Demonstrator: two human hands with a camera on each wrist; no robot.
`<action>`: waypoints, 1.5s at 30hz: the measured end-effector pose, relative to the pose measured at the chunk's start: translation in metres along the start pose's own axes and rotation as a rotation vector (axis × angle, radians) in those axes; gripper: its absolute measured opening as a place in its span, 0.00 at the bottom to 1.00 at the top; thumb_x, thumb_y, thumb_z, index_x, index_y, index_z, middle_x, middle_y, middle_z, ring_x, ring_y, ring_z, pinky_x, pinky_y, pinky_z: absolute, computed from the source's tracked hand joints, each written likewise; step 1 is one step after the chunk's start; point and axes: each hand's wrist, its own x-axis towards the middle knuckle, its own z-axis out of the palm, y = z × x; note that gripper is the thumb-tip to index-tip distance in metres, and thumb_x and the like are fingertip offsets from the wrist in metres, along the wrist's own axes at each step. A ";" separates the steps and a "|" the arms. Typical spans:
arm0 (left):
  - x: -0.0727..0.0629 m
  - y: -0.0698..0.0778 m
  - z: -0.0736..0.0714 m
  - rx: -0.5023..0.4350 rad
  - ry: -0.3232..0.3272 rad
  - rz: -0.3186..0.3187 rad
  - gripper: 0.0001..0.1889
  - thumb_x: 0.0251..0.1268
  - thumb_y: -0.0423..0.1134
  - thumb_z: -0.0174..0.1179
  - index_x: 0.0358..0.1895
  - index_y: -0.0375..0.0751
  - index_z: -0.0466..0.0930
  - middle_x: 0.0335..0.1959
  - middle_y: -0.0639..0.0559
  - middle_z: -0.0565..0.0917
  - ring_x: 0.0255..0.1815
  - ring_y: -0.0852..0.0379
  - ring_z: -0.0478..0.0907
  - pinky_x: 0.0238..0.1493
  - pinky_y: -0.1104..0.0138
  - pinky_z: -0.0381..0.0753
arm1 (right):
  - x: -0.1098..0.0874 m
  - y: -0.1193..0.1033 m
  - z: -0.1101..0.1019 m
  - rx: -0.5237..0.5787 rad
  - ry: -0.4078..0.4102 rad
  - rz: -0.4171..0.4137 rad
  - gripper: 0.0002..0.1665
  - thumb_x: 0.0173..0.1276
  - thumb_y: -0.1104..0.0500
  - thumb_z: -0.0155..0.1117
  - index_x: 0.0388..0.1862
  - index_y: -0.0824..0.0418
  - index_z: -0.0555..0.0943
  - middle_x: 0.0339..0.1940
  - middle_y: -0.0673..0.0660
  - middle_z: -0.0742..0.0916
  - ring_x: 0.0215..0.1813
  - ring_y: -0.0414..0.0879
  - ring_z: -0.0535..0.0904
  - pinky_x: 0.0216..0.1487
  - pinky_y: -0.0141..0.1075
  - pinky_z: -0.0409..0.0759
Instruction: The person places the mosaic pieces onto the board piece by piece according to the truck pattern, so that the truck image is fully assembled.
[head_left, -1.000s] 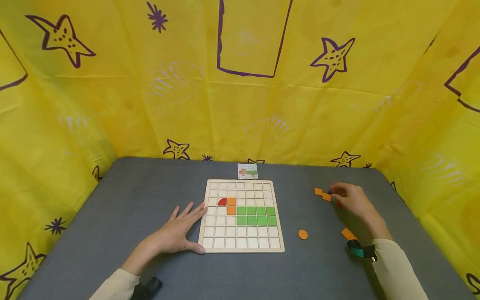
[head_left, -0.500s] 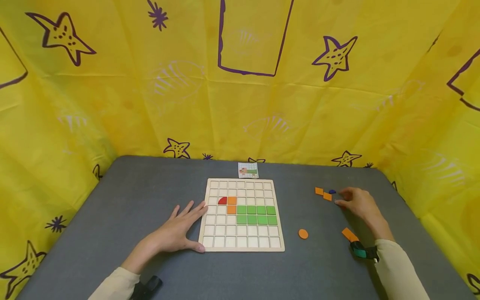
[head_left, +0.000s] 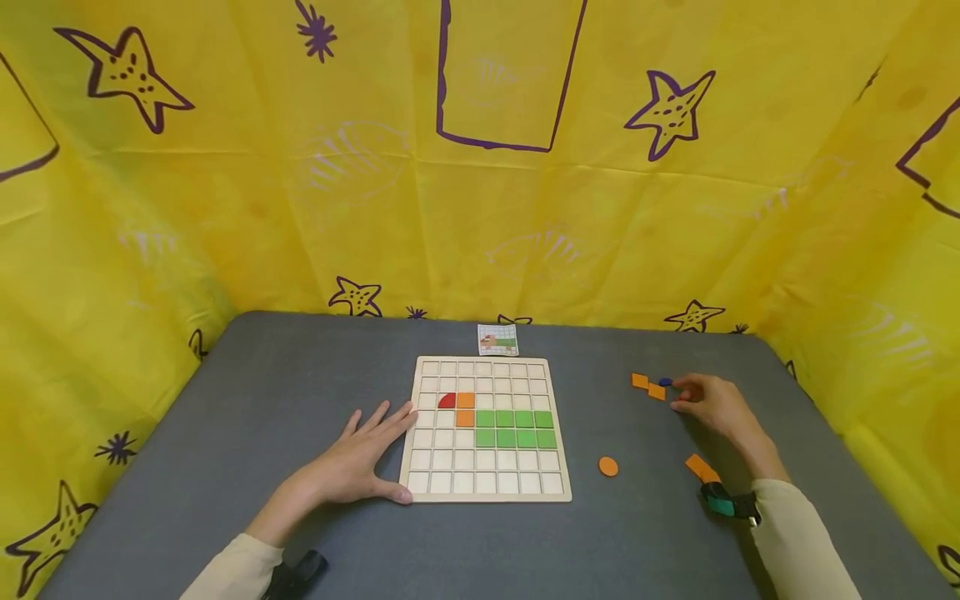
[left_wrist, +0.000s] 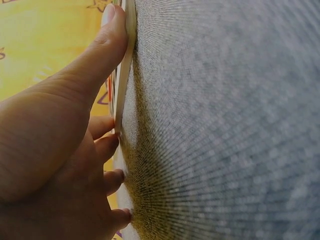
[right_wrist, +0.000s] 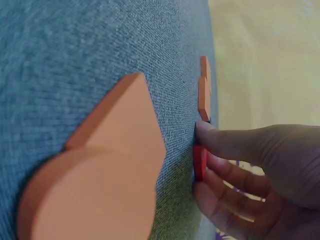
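A light wooden grid board (head_left: 442,483) lies mid-table, with green square tiles (head_left: 506,428), two orange square tiles (head_left: 465,409) and a red quarter-circle tile (head_left: 447,402) set in it. My left hand (head_left: 352,462) rests spread along its left edge, thumb at the near corner, fingers straight. At the right, my right hand (head_left: 716,408) pinches a red tile (right_wrist: 200,162) between thumb and fingers; whether it is off the table I cannot tell. Close to these fingertips lie a small dark blue piece (head_left: 665,382) and two orange tiles (head_left: 648,386).
A small printed card (head_left: 498,340) lies behind the board. An orange disc (head_left: 608,467) sits right of it. More orange tile (head_left: 699,467) shows by the right wrist strap (head_left: 727,504), which partly hides it. A yellow patterned cloth (head_left: 480,233) stands round the table.
My right hand has drawn back slightly to the right, uncovering the blue piece, and then stayed almost in place. My left hand and the board's tiles have not moved.
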 end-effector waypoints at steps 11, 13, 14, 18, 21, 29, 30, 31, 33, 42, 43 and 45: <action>0.000 0.000 0.000 0.006 0.009 0.004 0.60 0.41 0.66 0.72 0.78 0.44 0.54 0.80 0.47 0.51 0.79 0.36 0.38 0.70 0.36 0.30 | -0.005 0.006 -0.004 0.027 -0.029 -0.027 0.19 0.60 0.63 0.73 0.49 0.71 0.82 0.36 0.60 0.87 0.38 0.55 0.83 0.44 0.54 0.81; 0.000 -0.001 0.001 0.006 0.006 0.000 0.60 0.41 0.66 0.72 0.78 0.44 0.54 0.80 0.48 0.51 0.79 0.36 0.38 0.71 0.36 0.30 | -0.006 0.005 -0.003 0.031 -0.026 -0.035 0.18 0.60 0.65 0.72 0.48 0.71 0.82 0.35 0.59 0.87 0.38 0.54 0.83 0.43 0.53 0.81; 0.000 -0.001 0.001 0.006 0.005 0.001 0.60 0.41 0.66 0.72 0.78 0.44 0.54 0.80 0.48 0.51 0.79 0.36 0.38 0.70 0.36 0.30 | -0.006 0.005 -0.003 0.028 -0.024 -0.039 0.18 0.60 0.65 0.72 0.48 0.71 0.83 0.35 0.59 0.87 0.38 0.54 0.83 0.43 0.52 0.82; -0.001 -0.002 0.001 0.003 0.013 0.008 0.60 0.41 0.66 0.72 0.78 0.44 0.53 0.80 0.48 0.50 0.79 0.37 0.39 0.71 0.36 0.30 | -0.006 0.003 -0.002 0.019 -0.019 -0.036 0.17 0.60 0.65 0.72 0.47 0.70 0.83 0.36 0.60 0.87 0.39 0.55 0.83 0.43 0.52 0.82; -0.003 -0.003 0.001 0.000 0.022 0.014 0.60 0.41 0.65 0.72 0.78 0.44 0.53 0.80 0.47 0.51 0.79 0.36 0.39 0.71 0.36 0.31 | -0.006 0.002 -0.002 0.022 -0.013 -0.015 0.17 0.60 0.63 0.72 0.47 0.68 0.84 0.38 0.61 0.87 0.41 0.58 0.84 0.43 0.53 0.82; -0.004 -0.004 0.001 0.005 0.032 0.038 0.60 0.42 0.66 0.72 0.78 0.43 0.54 0.79 0.47 0.51 0.79 0.36 0.40 0.71 0.36 0.31 | -0.011 -0.003 -0.002 0.066 0.025 -0.013 0.14 0.63 0.65 0.70 0.48 0.67 0.84 0.38 0.60 0.87 0.40 0.58 0.85 0.39 0.50 0.83; -0.004 -0.004 0.001 0.007 0.034 0.045 0.59 0.42 0.66 0.72 0.78 0.43 0.54 0.79 0.47 0.51 0.79 0.36 0.40 0.70 0.36 0.31 | -0.013 -0.004 -0.002 0.075 0.031 -0.016 0.14 0.63 0.66 0.69 0.48 0.67 0.84 0.38 0.60 0.87 0.40 0.57 0.85 0.38 0.48 0.83; -0.003 -0.004 0.001 0.008 0.037 0.054 0.59 0.42 0.66 0.72 0.78 0.42 0.54 0.79 0.47 0.52 0.79 0.35 0.40 0.70 0.35 0.32 | -0.014 -0.004 -0.003 0.084 0.032 -0.022 0.14 0.63 0.67 0.69 0.48 0.67 0.84 0.38 0.60 0.87 0.40 0.56 0.86 0.38 0.47 0.84; -0.003 -0.004 0.001 0.012 0.037 0.058 0.59 0.43 0.66 0.72 0.78 0.42 0.54 0.79 0.47 0.52 0.79 0.35 0.41 0.70 0.36 0.32 | -0.015 -0.006 -0.004 0.093 0.035 -0.040 0.14 0.64 0.67 0.68 0.49 0.67 0.83 0.39 0.60 0.88 0.40 0.55 0.86 0.38 0.43 0.84; -0.002 -0.005 0.002 0.005 0.035 0.050 0.59 0.42 0.65 0.72 0.78 0.43 0.54 0.79 0.47 0.52 0.79 0.36 0.40 0.70 0.36 0.31 | -0.009 -0.021 -0.009 0.083 0.082 -0.115 0.17 0.62 0.68 0.69 0.51 0.70 0.82 0.36 0.58 0.89 0.37 0.51 0.85 0.36 0.30 0.81; -0.002 -0.005 0.002 0.006 0.033 0.046 0.60 0.42 0.65 0.72 0.78 0.44 0.54 0.79 0.47 0.51 0.79 0.37 0.40 0.71 0.37 0.31 | -0.009 -0.023 -0.010 0.083 0.082 -0.118 0.17 0.62 0.68 0.69 0.51 0.70 0.82 0.36 0.58 0.89 0.37 0.51 0.85 0.36 0.30 0.82; -0.002 -0.005 0.002 0.006 0.033 0.048 0.60 0.42 0.65 0.72 0.78 0.43 0.54 0.79 0.47 0.52 0.79 0.36 0.40 0.71 0.36 0.31 | -0.007 -0.026 -0.010 0.082 0.081 -0.124 0.17 0.62 0.68 0.69 0.51 0.71 0.82 0.36 0.58 0.88 0.37 0.51 0.85 0.37 0.31 0.82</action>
